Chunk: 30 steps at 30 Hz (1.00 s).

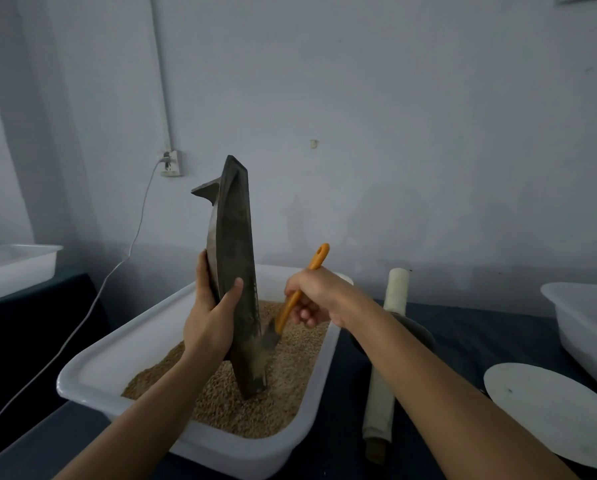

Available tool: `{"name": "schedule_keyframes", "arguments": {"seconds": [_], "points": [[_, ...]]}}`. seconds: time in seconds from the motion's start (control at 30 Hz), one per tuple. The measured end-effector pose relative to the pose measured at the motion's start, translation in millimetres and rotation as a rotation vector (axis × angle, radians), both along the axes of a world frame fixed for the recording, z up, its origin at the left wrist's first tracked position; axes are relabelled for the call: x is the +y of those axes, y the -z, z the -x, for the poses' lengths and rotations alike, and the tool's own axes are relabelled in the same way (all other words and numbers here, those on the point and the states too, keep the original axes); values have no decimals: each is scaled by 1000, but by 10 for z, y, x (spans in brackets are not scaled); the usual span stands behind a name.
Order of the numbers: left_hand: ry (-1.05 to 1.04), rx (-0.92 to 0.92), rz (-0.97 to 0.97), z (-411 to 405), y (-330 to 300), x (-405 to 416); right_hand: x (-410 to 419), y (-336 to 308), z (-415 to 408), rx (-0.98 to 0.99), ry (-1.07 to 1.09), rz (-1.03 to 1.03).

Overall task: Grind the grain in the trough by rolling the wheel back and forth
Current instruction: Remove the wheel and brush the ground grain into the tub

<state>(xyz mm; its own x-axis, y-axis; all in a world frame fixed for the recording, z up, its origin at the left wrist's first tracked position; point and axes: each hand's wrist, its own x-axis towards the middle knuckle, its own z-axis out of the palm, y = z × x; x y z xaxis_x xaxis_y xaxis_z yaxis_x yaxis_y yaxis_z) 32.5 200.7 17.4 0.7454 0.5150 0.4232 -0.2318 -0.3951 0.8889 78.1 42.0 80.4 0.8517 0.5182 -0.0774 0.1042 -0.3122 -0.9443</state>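
Observation:
My left hand grips the dark boat-shaped metal trough, which stands nearly upright with its lower tip in the grain. The grain fills a white plastic tub in front of me. My right hand holds an orange-handled brush whose bristle end touches the trough's lower inside. The grinding wheel, a dark disc on a long pale axle, lies on the table to the right of the tub, partly hidden by my right forearm.
A white round plate lies at the right, with a white tub behind it. Another white tub stands at the far left. A white cable runs from a wall socket down over the dark table.

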Motion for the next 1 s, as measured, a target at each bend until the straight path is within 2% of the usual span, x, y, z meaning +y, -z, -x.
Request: {"name": "schedule_keyframes", "arguments": {"seconds": [0.07,0.17,0.3,0.4,0.5,0.63,0.73,0.77,0.9,0.93,1.0], "points": [[-11,-4,-6,2,6,5,-41,7,-24,-28,31,-2],[-25,-3,-2,-15,10,28,-58,31,-33,-41,-6,-112],[-42,19,-8,-22,29,53,-120,78,-60,-69,22,-46],[-40,8,15,-20,19,44,-149,95,-77,-50,-10,-184],[-30,-9,40,-33,16,35,-113,157,-51,13,-56,-97],[-43,4,24,-18,25,50,-91,140,-87,25,-40,-97],[-31,3,28,-31,18,51,-96,89,-90,14,-42,29],[-19,-6,39,-33,21,50,-88,72,-115,3,-6,-29],[10,-31,57,-41,30,39,14,41,-227,-67,164,-519],[3,-23,52,-40,30,35,61,62,-233,-45,172,-575],[-12,-12,38,-35,24,29,137,135,-230,13,191,-539]]}}
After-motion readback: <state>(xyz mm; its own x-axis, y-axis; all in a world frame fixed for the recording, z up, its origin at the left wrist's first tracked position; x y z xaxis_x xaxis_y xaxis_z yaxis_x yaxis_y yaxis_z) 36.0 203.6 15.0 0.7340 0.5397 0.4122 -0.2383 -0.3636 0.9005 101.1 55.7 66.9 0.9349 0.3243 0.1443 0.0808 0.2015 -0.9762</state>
